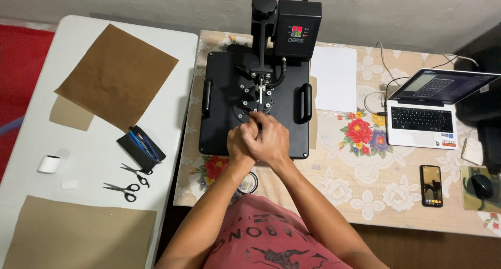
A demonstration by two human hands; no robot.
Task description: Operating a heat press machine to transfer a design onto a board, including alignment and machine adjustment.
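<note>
A black heat press (224, 86) stands on a table with a flowered cloth (365, 170). Its upper plate lies flat, and its control box (297, 28) with a small lit display rises at the back. The press lever (258, 96) runs forward from the pivot into my hands. My left hand (237, 143) and my right hand (272, 139) are clasped together at the plate's front middle. The right one lies over the left, and both are closed round the lever's grip, which they hide.
A white sheet (334, 78) lies right of the press, then an open laptop (422, 109), a phone (431, 185) and a mouse (481, 185). The white table at left holds brown sheets (117, 73), a pouch (141, 148), two scissors (136, 175) and a tape roll (49, 164).
</note>
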